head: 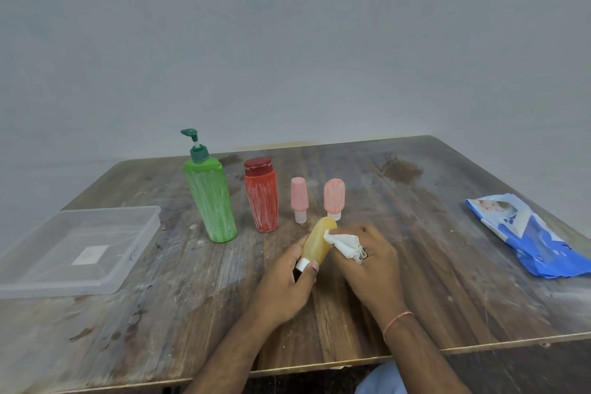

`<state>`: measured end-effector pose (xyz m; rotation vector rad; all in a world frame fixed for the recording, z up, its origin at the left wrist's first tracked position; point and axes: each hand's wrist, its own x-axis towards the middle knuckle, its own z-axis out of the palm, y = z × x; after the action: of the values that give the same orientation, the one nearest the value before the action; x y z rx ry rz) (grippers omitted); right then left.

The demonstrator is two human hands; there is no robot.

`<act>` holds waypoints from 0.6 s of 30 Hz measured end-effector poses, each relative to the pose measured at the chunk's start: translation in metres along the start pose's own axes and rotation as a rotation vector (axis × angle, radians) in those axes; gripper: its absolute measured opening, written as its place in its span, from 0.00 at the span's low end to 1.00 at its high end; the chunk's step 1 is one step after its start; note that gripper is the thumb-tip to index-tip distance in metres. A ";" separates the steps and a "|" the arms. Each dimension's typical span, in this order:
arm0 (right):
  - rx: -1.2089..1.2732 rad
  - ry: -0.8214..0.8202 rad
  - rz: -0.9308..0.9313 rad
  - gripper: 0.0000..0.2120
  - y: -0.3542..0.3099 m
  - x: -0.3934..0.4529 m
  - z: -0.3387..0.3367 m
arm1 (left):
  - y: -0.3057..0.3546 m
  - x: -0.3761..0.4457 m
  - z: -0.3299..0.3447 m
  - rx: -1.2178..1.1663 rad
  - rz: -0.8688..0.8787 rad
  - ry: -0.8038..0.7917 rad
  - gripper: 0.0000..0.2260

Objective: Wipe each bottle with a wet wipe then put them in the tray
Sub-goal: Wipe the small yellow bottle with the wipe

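Note:
My left hand point(287, 278) grips a small yellow bottle point(317, 243) near its white cap, holding it tilted above the table's middle. My right hand point(371, 256) holds a crumpled white wet wipe point(347, 245) pressed against the bottle's right side. Behind stand a green pump bottle point(211, 201), a red bottle point(261, 198) and two small pink bottles point(299, 198) point(334, 198), all streaked with white smears. A clear plastic tray point(105, 278) lies at the left with nothing in it.
A blue wet-wipe packet point(527, 233) lies at the table's right edge. The worn wooden table point(192, 313) has stains and crumbs; its front edge runs just below my forearms. A plain wall stands behind.

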<state>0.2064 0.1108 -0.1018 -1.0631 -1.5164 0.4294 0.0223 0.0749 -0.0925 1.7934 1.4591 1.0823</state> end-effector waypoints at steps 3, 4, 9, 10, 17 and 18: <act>-0.026 0.027 0.024 0.09 0.000 0.000 0.000 | 0.001 0.000 0.000 0.009 0.015 0.002 0.24; -0.046 0.054 0.035 0.09 0.000 0.001 0.000 | 0.000 0.000 0.000 0.017 0.015 0.001 0.24; 0.008 0.000 -0.011 0.11 0.000 -0.001 0.000 | 0.003 -0.002 0.000 0.033 0.041 0.010 0.24; 0.004 0.004 -0.002 0.10 0.001 -0.001 0.000 | 0.003 -0.002 0.000 0.039 0.051 0.014 0.24; 0.020 0.017 -0.009 0.08 -0.001 -0.001 -0.001 | 0.001 -0.003 0.001 0.052 0.079 -0.002 0.24; 0.034 0.007 -0.010 0.08 -0.001 -0.001 -0.001 | 0.002 -0.002 0.001 0.049 0.087 -0.003 0.25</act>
<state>0.2065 0.1091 -0.1016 -1.0290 -1.5025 0.4424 0.0238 0.0722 -0.0923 1.9076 1.4285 1.0950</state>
